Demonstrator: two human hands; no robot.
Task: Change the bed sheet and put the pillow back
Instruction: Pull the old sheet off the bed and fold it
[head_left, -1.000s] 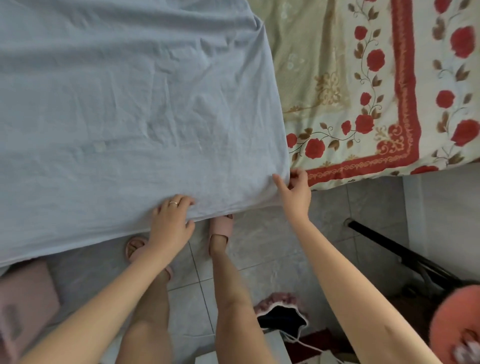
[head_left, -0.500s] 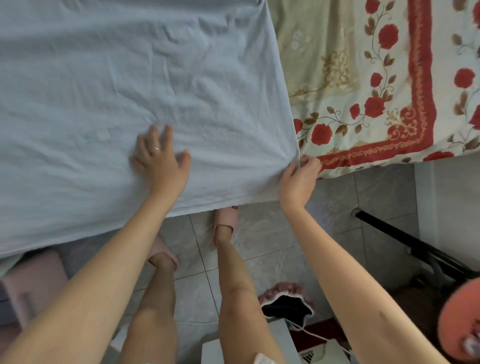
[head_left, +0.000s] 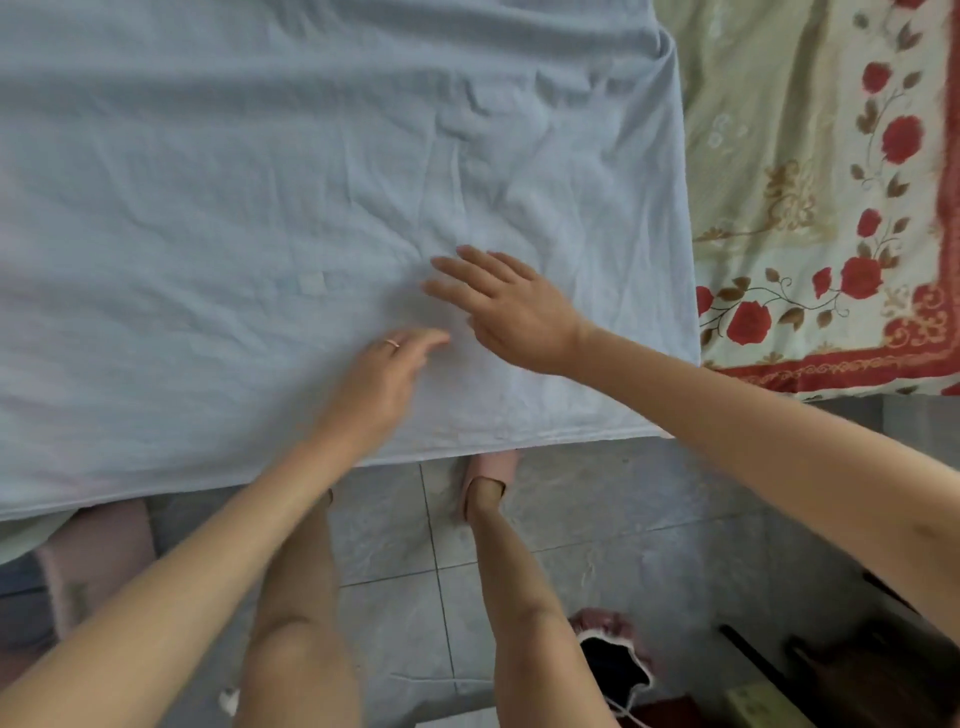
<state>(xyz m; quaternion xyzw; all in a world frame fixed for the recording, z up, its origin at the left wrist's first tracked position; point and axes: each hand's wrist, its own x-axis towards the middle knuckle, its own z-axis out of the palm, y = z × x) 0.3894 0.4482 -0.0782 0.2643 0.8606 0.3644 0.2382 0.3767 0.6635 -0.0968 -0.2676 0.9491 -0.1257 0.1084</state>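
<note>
A wrinkled pale blue bed sheet (head_left: 260, 182) lies spread over a cream sheet printed with red roses (head_left: 831, 208), which shows on the right. Its near edge hangs above the grey tiled floor (head_left: 649, 519). The left hand (head_left: 382, 374) and the right hand (head_left: 511, 312) lie flat on it, fingers straight, gripping nothing.

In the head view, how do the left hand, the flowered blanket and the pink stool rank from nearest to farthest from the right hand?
1. Left hand, just beside the right hand on the blue sheet.
2. Flowered blanket, to the right.
3. Pink stool, on the floor, far left.
</note>
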